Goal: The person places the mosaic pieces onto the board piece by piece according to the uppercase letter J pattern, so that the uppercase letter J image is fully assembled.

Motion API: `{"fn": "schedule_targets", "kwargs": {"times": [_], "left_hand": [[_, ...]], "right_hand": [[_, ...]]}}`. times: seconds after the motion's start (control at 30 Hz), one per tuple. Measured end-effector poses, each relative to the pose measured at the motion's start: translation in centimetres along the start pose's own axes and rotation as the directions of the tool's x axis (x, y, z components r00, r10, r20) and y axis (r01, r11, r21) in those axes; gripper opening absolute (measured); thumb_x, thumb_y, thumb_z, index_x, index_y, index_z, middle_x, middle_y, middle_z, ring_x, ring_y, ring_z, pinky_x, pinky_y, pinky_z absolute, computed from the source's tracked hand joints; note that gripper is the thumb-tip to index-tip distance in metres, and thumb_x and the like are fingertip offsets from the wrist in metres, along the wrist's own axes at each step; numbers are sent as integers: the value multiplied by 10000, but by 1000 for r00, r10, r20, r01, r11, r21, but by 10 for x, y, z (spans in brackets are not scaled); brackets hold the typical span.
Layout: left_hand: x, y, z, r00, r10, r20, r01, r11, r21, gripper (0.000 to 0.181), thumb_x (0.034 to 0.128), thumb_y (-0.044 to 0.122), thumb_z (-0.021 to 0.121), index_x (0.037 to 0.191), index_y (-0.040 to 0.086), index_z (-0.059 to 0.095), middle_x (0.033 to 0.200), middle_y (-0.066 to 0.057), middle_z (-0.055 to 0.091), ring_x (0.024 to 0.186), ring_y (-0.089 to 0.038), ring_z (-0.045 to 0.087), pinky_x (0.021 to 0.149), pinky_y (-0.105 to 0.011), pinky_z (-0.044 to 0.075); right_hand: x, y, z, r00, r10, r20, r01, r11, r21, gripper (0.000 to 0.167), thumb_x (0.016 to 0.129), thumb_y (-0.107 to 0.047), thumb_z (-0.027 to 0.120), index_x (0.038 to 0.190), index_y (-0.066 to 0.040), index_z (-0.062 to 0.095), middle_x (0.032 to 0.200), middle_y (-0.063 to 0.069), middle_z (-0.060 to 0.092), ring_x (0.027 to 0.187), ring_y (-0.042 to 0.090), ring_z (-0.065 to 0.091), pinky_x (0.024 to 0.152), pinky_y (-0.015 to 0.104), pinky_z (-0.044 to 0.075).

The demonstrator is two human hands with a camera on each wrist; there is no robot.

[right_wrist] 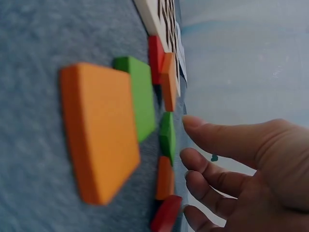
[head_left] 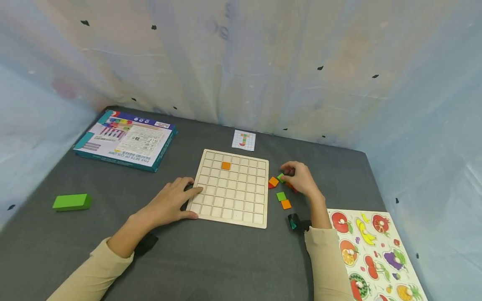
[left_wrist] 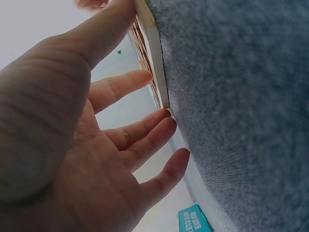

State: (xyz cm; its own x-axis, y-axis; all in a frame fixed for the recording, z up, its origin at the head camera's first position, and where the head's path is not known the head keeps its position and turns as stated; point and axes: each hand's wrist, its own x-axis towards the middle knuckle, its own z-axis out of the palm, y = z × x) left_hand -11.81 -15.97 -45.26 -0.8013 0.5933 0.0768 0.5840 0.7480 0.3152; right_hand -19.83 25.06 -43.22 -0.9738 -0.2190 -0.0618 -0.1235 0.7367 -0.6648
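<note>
A wooden grid board (head_left: 230, 190) lies on the dark cloth with one orange square tile (head_left: 226, 166) in its upper part. My left hand (head_left: 174, 200) rests at the board's left side, index finger over the rim and thumb by the near corner; its fingers are extended in the left wrist view. Just above loose tiles, my right hand (head_left: 300, 177) hovers with fingers loosely bent. Near its fingertips is a green tile (right_wrist: 167, 133), apart from them. Beside it lie orange (right_wrist: 168, 79) and red tiles (right_wrist: 155, 58); another green tile (head_left: 281, 196) and orange tile (head_left: 286, 204) lie nearer me.
Behind the board lies a small pattern card (head_left: 243, 140). A flat blue-and-white box (head_left: 126, 138) is at the back left, with a green block (head_left: 72, 202) in front of it. A fruit-picture sheet (head_left: 376, 255) lies at the right, partly under my right sleeve.
</note>
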Motion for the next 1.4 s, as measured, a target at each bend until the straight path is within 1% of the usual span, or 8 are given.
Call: {"fn": "schedule_targets", "kwargs": {"times": [0.4,0.67,0.9,1.0,1.13,1.23,1.4], "left_hand": [[1,0,0,1000,-9,9,9,1000,-6,794,783,484,817,1427,101,555,1362,-193,467,1209,-351,460,915,-556,412],[1,0,0,1000,-9,2,9,1000,-5,793,779,479,822,1421,94,561,1365,-200,469,1213,-357,460,916,-561,411],[0,0,0,1000,0,0,0,1000,-3,800,779,483,819,1424,88,557,1364,-204,471,1202,-354,468,903,-549,417],[0,-1,1,1000,0,-4,0,1000,-2,799,778,481,821,1424,91,558,1364,-203,472,1204,-354,467,902,-552,417],[0,-1,1,1000,-2,-3,2,1000,0,800,777,483,821,1424,92,558,1367,-201,471,1208,-354,463,906,-554,415],[1,-1,1,1000,-6,1,6,1000,-4,802,777,484,821,1425,92,557,1369,-200,469,1209,-353,461,913,-555,412],[0,0,1,1000,-11,4,11,1000,-11,797,779,479,822,1424,93,558,1368,-202,470,1216,-357,459,921,-559,410]], "right_hand": [[1,9,7,1000,-3,-11,3,1000,2,264,886,-6,737,1142,37,687,1050,191,635,951,331,547,854,462,446],[1,9,7,1000,-9,-17,9,1000,-2,261,882,6,737,1134,47,685,1026,197,630,935,337,542,844,461,436],[-4,11,-1,1000,10,-13,-10,1000,2,280,892,-29,735,1161,32,682,1036,190,627,923,324,540,818,448,442],[-7,13,-6,1000,29,4,-29,1000,-5,296,885,-26,740,1167,34,675,1039,193,624,916,319,538,799,434,443],[-11,15,-11,998,54,41,-53,998,-27,287,876,-19,748,1148,35,672,1006,180,614,860,294,526,744,401,433],[-13,17,-12,996,65,55,-63,997,-39,269,877,-23,749,1130,28,671,976,163,596,820,273,504,716,382,416],[-14,17,-12,997,62,41,-60,996,-59,258,871,-36,759,1107,25,675,946,153,586,787,257,488,697,376,395]]}}
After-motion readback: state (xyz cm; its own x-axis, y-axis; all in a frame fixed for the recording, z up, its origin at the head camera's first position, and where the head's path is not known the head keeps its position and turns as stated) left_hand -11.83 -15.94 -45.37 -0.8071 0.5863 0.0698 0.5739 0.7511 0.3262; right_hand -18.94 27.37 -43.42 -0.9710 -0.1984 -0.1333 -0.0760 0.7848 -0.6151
